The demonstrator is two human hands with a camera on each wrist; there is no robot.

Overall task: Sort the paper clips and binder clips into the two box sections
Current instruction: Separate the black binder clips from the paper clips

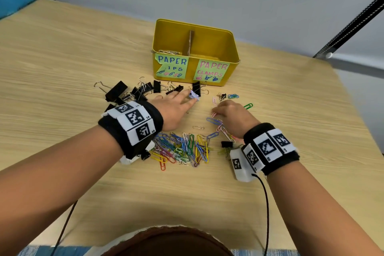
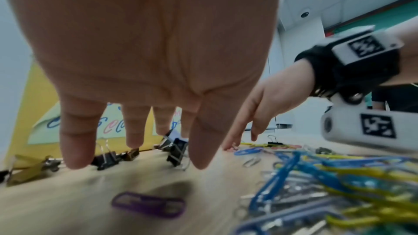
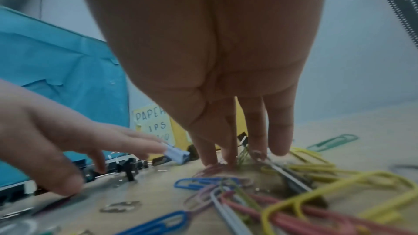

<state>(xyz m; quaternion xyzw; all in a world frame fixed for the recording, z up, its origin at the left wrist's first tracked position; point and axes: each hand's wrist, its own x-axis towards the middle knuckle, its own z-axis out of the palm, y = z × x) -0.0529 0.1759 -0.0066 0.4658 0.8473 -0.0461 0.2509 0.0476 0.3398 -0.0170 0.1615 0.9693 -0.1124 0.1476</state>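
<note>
Fingertips [image 3: 228, 158] of the right hand [image 1: 230, 113] bunch onto a pink paper clip [image 1: 214, 114] right of centre; whether the pinch has closed, I cannot tell. Light, slippery wire lying flat, so it looks best nipped by an edge. Left hand [image 1: 176, 108], stretched and released, touches a small lavender binder clip [image 1: 194, 96] on the near side of the yellow box [image 1: 191, 72]: stiff, springy, take its body.

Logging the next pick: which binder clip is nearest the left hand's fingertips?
The small pale lilac binder clip, touching the fingertips of the left hand, just in front of the yellow box. The bigger binder clips around it are black.
</note>
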